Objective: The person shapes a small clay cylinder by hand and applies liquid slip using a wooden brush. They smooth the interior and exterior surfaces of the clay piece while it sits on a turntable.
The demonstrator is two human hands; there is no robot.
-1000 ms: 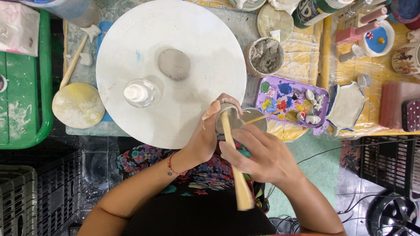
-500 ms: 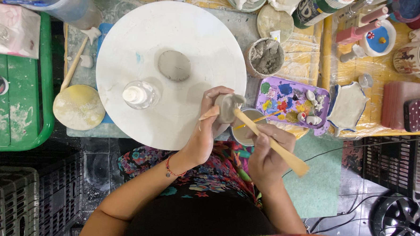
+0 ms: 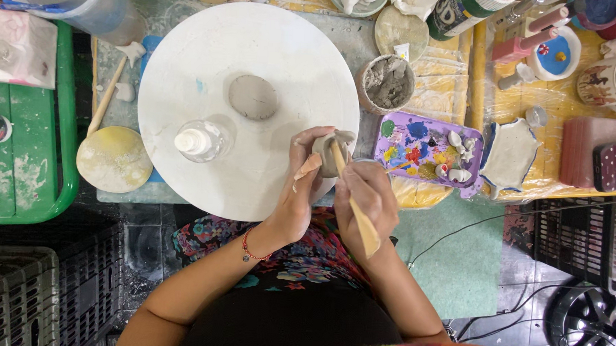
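While hands shape a clay piece (image 3: 326, 153), a small tub (image 3: 388, 83) holds grey clay.

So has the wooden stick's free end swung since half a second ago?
Yes. The wooden modelling stick in the right hand has swung: its free end now points down toward the person's lap, no longer out to the side under the paint palette.

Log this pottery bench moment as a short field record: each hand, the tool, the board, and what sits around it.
Left hand: left hand cups a small grey clay piece at the board's near right edge
Right hand: right hand holds a wooden modelling stick, its tip on the clay piece
Board: round white board carrying a flat clay disc and a clear bottle
Right of board: purple paint palette, cup of grey clay
Left of board: wooden paddle, green tray
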